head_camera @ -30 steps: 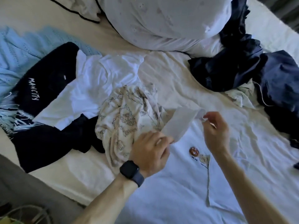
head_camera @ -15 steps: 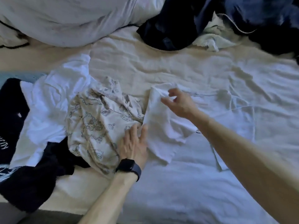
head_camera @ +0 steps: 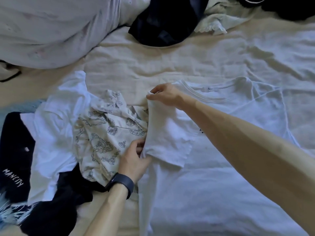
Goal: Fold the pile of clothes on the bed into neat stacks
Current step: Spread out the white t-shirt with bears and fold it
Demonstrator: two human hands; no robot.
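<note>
White T-shirt [head_camera: 221, 176]: lies flat on the bed [head_camera: 153, 65], neck far from the person.
Sleeve [head_camera: 168, 142]: up in the air a second ago, now folded over the front.
Right hand [head_camera: 167, 96]: pinches the fold's top.
Left hand [head_camera: 133, 160]: fingers curl round the fold lower down.
Meaning: one side looks folded; the other waits.
Beside: patterned shirt [head_camera: 102, 142] touches the fold.

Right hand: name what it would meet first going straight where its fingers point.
The right hand, pinching the white T-shirt, would cross bedsheet, then probably meet the crumpled white top; depth unclear.
</note>
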